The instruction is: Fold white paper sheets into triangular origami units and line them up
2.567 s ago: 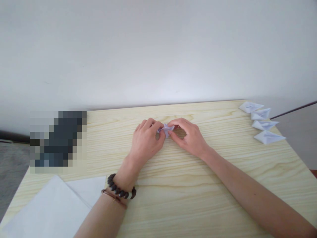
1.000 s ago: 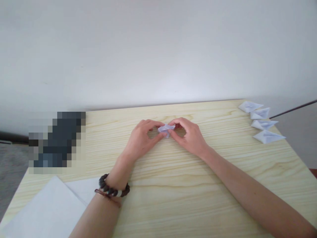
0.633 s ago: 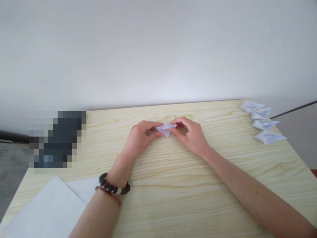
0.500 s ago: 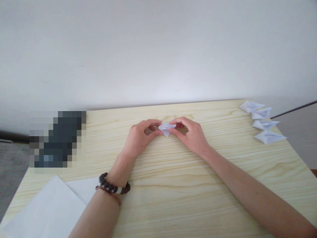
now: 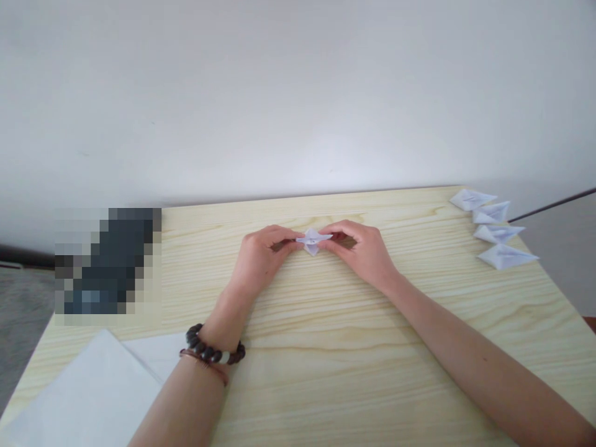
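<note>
A small white folded-paper boat (image 5: 312, 242) is held between both hands over the middle of the wooden table. My left hand (image 5: 263, 257) pinches its left point between thumb and fingers. My right hand (image 5: 361, 249) grips the right point in the same way. The paper's upper and lower flaps spread outward between the fingertips, and its two ends are partly covered by the fingers. A beaded bracelet (image 5: 215, 354) is on my left wrist.
Several similar folded-paper boats (image 5: 507, 256) lie in a column at the table's right edge. White paper sheets (image 5: 88, 391) are at the front left. A dark pixelated object (image 5: 116, 261) lies at the back left. A white wall (image 5: 298, 93) rises behind the wooden tabletop (image 5: 326, 360).
The folded paper has opened out between my fingers, its left point now showing and its flaps more symmetrical. Both hands have barely shifted.
</note>
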The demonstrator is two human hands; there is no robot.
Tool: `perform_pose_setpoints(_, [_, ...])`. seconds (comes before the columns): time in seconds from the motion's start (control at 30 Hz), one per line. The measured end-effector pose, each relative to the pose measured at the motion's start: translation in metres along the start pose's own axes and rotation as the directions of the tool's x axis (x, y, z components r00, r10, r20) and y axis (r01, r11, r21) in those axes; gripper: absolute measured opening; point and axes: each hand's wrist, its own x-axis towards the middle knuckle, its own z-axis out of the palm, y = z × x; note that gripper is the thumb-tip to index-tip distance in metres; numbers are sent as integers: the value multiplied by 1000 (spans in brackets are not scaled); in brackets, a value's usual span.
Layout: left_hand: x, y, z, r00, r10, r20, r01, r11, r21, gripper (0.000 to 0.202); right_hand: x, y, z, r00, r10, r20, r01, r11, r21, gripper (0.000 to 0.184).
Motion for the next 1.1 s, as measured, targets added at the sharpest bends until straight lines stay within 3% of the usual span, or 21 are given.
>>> perform_pose_setpoints(0.2, [-1,-3,-1,991,-121,-65,119,993,-26,19,1,1,-2,998,57,10,-57,997,43,15])
perform_pose_setpoints(0.33, [-2,-3,-2,984,-160,-76,152,983,-103,23,-1,0,-2,999,-28,19,28,1000,1,16])
perform_pose_setpoints(0.5, [-1,0,-3,977,-203,-61,174,934,-313,25,-3,1,1,985,-170,25,172,981,-90,8])
perform_pose_setpoints(0.67, [0,2,-5,977,-204,-53,162,887,-432,19,-5,1,2,982,-187,20,188,964,-186,7])
perform_pose_setpoints(0.83, [1,3,-5,985,-172,-17,135,828,-544,16,-6,-4,2,982,-157,-101,143,981,-132,7])
perform_pose_setpoints(1.1, [0,2,0,989,-115,96,149,809,-569,37,-6,-3,2,982,-155,-103,145,984,-107,8])
